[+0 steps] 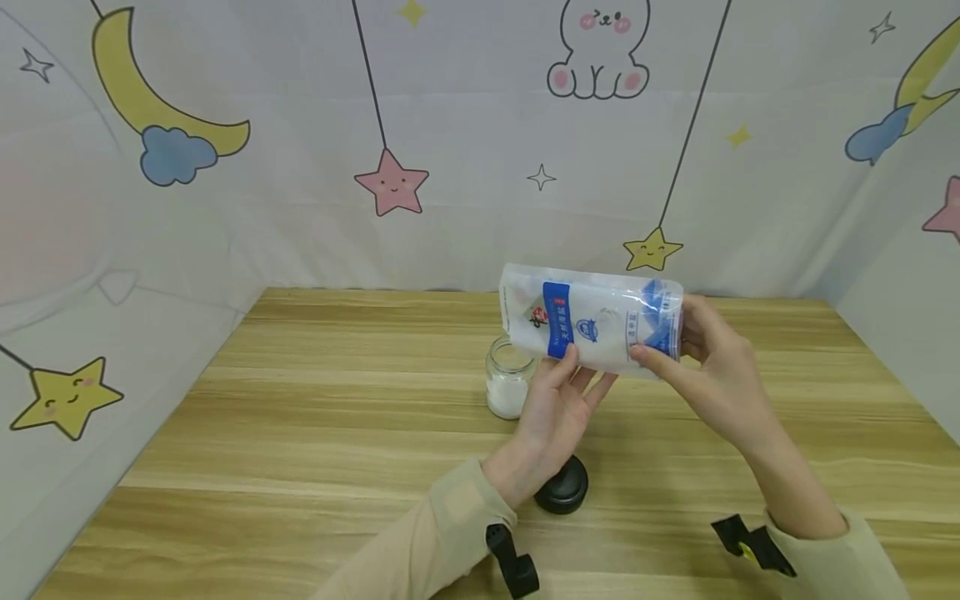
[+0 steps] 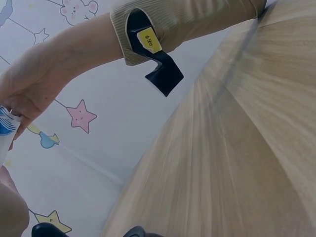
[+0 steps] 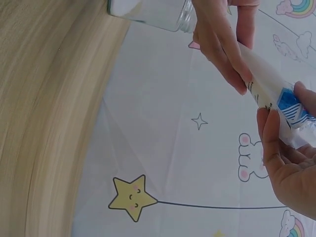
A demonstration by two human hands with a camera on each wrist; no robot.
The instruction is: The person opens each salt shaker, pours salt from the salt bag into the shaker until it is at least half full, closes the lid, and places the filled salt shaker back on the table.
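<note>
A white and blue plastic bag of salt (image 1: 611, 321) is held nearly level above the table, tilted slightly. My left hand (image 1: 555, 417) holds it from below, thumb on the printed front and fingers underneath. At the bag's right end my right hand (image 1: 723, 375) grips it, thumb in front and fingers behind. Behind the bag's left end stands a glass jar (image 1: 506, 392) without its lid, partly filled with white grains. In the right wrist view both hands hold the bag (image 3: 266, 94), and part of the jar (image 3: 153, 12) shows at the top.
A round black lid (image 1: 562, 487) lies on the wooden table (image 1: 337, 400) near my left forearm. Black camera mounts sit on both sleeves (image 1: 420, 533). A printed cloth (image 1: 465, 242) with stars and moons hangs behind the table and along its sides.
</note>
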